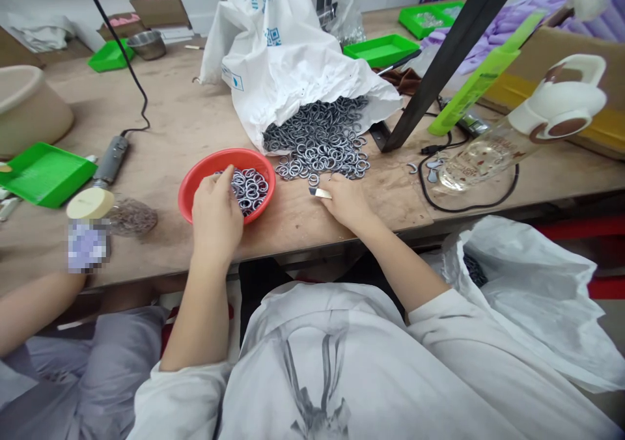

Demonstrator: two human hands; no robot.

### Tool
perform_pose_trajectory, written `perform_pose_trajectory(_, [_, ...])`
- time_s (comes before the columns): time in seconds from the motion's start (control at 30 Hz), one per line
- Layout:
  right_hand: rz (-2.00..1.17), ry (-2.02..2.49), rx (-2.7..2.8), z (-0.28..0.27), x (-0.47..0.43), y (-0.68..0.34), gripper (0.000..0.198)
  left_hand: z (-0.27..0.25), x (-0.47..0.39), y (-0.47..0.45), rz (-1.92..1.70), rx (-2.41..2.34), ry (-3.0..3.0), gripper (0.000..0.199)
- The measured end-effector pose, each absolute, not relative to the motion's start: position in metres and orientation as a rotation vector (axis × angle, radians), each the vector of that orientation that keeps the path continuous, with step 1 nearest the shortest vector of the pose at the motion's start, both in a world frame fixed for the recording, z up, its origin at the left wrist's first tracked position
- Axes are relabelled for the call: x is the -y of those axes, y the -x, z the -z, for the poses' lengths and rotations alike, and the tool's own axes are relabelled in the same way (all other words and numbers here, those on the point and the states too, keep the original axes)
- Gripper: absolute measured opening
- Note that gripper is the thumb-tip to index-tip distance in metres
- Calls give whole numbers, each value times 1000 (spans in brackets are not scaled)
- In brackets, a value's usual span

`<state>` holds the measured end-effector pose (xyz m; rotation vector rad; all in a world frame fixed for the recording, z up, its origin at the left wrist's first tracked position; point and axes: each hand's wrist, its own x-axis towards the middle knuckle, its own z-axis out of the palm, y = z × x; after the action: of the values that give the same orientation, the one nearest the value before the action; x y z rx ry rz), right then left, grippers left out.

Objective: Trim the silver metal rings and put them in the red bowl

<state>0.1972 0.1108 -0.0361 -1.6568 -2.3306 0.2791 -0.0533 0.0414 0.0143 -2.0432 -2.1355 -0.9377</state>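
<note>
My left hand (217, 215) is over the left side of a red bowl (193, 170), its fingers curled in among grey metal rings (251, 189). Whether a ring is between its fingertips is hidden. My right hand (346, 202) rests low over the tabletop, closed on a small flat tool (320, 193) with a pale body and a dark slanted tip. Just beyond its fingers, loose metal rings (325, 157) spill out of a white woven sack (293, 69) lying on its side. One ring (313, 179) lies close to the tool's tip.
A dark metal post (439, 69) slants up right of the sack. Beyond it are a clear bottle (483, 153) and a black cable (469, 209). Left are a grey handheld tool (112, 160), a green tray (46, 176) and a co-worker's arm (41, 306).
</note>
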Motion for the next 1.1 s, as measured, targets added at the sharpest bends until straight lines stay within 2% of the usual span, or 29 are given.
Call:
perform_pose_trajectory(0.1, [-345, 1617, 2236, 38, -109, -194, 14, -12, -58, 76, 545, 2307, 1982, 43])
perform_pose_trajectory(0.17, [-649, 1430, 2017, 37, -103, -192, 12, -10, -59, 75, 530, 2292, 1971, 40])
perform_pose_trajectory(0.3, [-1453, 912, 1410, 28, -76, -181, 41, -4, -39, 34, 1051, 1843, 2084, 40])
perform_pose_trajectory(0.4, [-1677, 782, 1199, 20, -51, -172, 57, 3, -21, -6, 1364, 1679, 2512, 35])
perform_pose_trajectory(0.47, [-1636, 766, 1203, 16, -39, -169, 52, 7, -13, -24, 1587, 1871, 2562, 34])
perform_pose_trajectory(0.63, [-1061, 725, 1522, 16, -30, -175, 22, 14, -9, -37, 2631, 2098, 2535, 47])
perform_pose_trajectory(0.73, [-821, 710, 1658, 19, -30, -175, 16, 16, -8, -41, 3016, 2184, 2391, 52])
perform_pose_trajectory(0.83, [-986, 782, 1553, 23, -35, -172, 25, 17, -6, -46, 3126, 2308, 2316, 58])
perform_pose_trajectory(0.9, [-1186, 847, 1428, 25, -40, -174, 38, 16, -6, -48, 3111, 2269, 2372, 61])
perform_pose_trajectory(0.97, [-1239, 894, 1404, 25, -43, -180, 51, 13, -6, -48, 3154, 2217, 2389, 62])
perform_pose_trajectory(1.1, [-1178, 837, 1726, 21, -36, -192, 48, 10, -7, -48, 3396, 2333, 2177, 63])
